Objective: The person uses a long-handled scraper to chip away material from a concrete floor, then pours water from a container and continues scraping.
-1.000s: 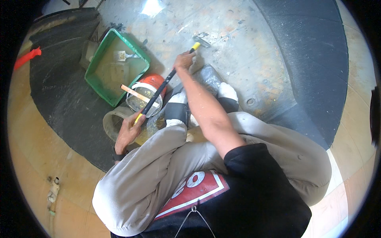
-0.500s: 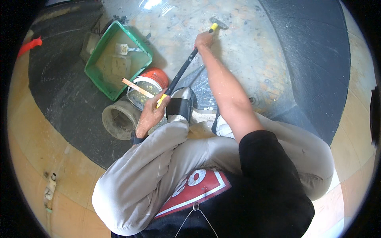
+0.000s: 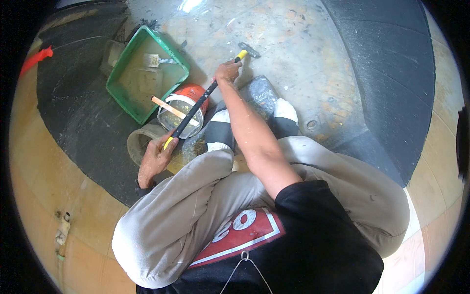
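Observation:
A long-handled scraper (image 3: 195,109), black with yellow ends, lies slantwise across my front. Gripping its far end just below the metal head is my right hand (image 3: 227,72), fingers wrapped round the handle. My left hand (image 3: 157,156) closes on the near yellow end, beside a grey bucket. The small grey scraper head (image 3: 250,50) is at the stained pale floor (image 3: 303,54); whether it touches cannot be told. Under the handle stands an orange-and-white bucket (image 3: 183,105), partly hidden, with murky contents and a flat wooden stick (image 3: 164,106) across it.
A green tray (image 3: 120,104) of cloudy liquid stands at the left, with a white-headed brush (image 3: 152,60) in it. A dirty grey bucket (image 3: 138,142) is beside my left hand. Dark sheeting (image 3: 391,73) curves up at the right. My covered feet (image 3: 285,117) are between my hands and body.
Both hands have drawn the scraper toward me and to the left. Its head is nearer now, and my right foot shows more beside my forearm.

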A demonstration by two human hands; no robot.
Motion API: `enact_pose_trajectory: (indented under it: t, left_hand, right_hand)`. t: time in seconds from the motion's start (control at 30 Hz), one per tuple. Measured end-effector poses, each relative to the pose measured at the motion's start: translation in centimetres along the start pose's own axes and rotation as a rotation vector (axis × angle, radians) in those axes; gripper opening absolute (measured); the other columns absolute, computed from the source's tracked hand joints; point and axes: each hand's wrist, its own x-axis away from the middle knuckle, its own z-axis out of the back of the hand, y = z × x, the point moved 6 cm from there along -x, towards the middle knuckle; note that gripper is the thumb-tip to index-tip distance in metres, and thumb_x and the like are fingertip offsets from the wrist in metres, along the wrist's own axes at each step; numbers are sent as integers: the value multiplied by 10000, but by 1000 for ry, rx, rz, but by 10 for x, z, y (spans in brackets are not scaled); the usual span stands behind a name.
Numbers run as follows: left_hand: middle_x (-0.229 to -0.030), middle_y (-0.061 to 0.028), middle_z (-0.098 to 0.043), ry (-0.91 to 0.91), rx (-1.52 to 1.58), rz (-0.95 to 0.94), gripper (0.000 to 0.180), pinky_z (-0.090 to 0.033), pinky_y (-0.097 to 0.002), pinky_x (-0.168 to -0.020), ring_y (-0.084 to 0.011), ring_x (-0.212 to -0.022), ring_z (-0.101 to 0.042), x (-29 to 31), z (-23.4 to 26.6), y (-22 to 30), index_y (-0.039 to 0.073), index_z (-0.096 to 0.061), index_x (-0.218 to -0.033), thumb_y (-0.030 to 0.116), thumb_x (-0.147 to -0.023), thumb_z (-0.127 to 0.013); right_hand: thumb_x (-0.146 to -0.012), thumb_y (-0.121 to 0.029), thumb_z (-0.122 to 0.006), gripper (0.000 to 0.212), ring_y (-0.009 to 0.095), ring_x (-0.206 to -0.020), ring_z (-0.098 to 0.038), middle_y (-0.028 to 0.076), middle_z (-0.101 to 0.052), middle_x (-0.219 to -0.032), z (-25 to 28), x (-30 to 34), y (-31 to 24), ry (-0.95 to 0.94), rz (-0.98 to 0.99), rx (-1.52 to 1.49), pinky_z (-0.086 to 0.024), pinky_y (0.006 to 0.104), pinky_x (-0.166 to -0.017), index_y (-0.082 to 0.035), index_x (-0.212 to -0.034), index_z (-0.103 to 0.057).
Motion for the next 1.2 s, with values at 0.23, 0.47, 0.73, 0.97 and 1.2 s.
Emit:
enact_pose_trajectory:
  t: [0.23, 0.47, 0.73, 0.97, 1.2]
  left_hand:
    - [-1089, -251, -705, 43, -26, -249, 493, -479, -363, -934, -239, -1035, -664, -58, -40, 26, 2, -605, -1336, 366, -1003, -606]
    - [-1037, -206, -716, 88, -52, -103, 478, -487, -345, -897, -187, -978, -645, -15, -12, -16, 25, -599, -1358, 354, -1012, -595]
    - [-709, 3, -528, 180, -20, 191, 400, -451, -291, -688, -95, -726, -482, 28, 26, -14, 44, -654, -1313, 278, -989, -654]
    - [-976, -173, -753, 227, -185, -85, 396, -508, -339, -843, -144, -902, -645, 8, 49, 0, 31, -680, -1263, 301, -973, -670]
    - [-1100, -220, -730, 178, -109, -61, 410, -509, -357, -904, -183, -1003, -678, -19, 15, -15, 60, -673, -1284, 332, -978, -658]
  right_hand:
    - [-1050, -224, -402, 334, 500, -814, -686, 359, -659, -932, 53, -60, -48, 69, 45, 7, -566, 566, -759, 20, -1270, -336]
    - [-1036, -242, -429, 355, 535, -915, -659, 392, -641, -975, 12, -18, -11, 19, 54, 57, -543, 596, -841, -3, -1276, -325]
    - [-1067, -229, -357, 302, 410, -540, -667, 292, -642, -879, -15, 58, -2, -94, -93, -112, -581, 466, -415, -19, -1277, -299]
    - [-1049, -213, -398, 317, 451, -889, -696, 343, -642, -1003, 1, 71, -32, -128, -277, -186, -586, 545, -802, 11, -1270, -361]
    - [-1052, -249, -408, 421, 462, -871, -700, 353, -652, -1036, 12, 28, -33, 87, 96, 216, -589, 536, -761, -13, -1378, -286]
